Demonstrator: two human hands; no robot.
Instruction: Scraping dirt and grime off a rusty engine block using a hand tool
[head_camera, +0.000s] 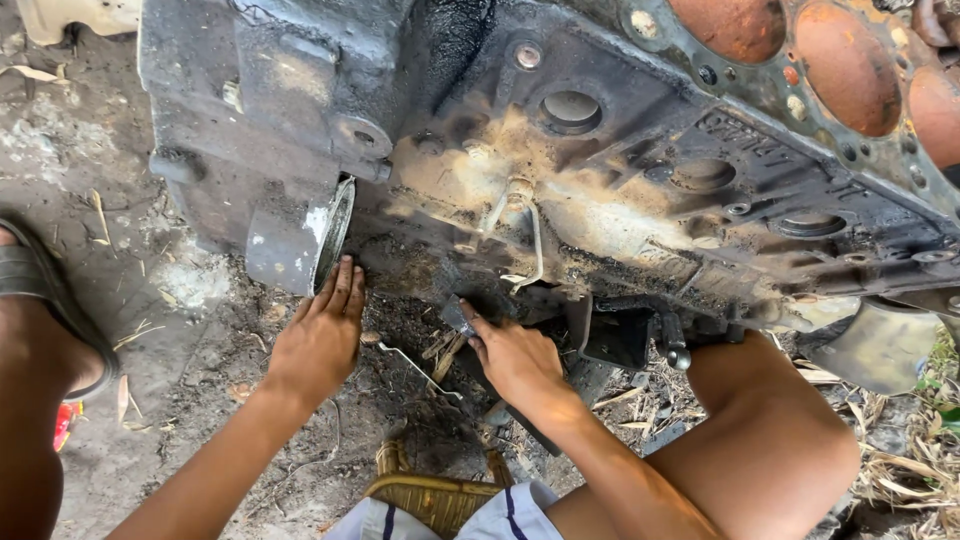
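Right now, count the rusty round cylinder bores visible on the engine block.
3, in a row along the top right of the engine block: one bore cut by the top edge, one beside it, one at the right edge. More may lie outside the frame.

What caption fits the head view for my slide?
Left hand braces a greasy engine block on dirt while the right hand works a dark tool underneath.

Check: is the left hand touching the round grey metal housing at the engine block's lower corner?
Touching. The head view shows the left hand with fingertips pressed against the rim of the round grey metal housing.
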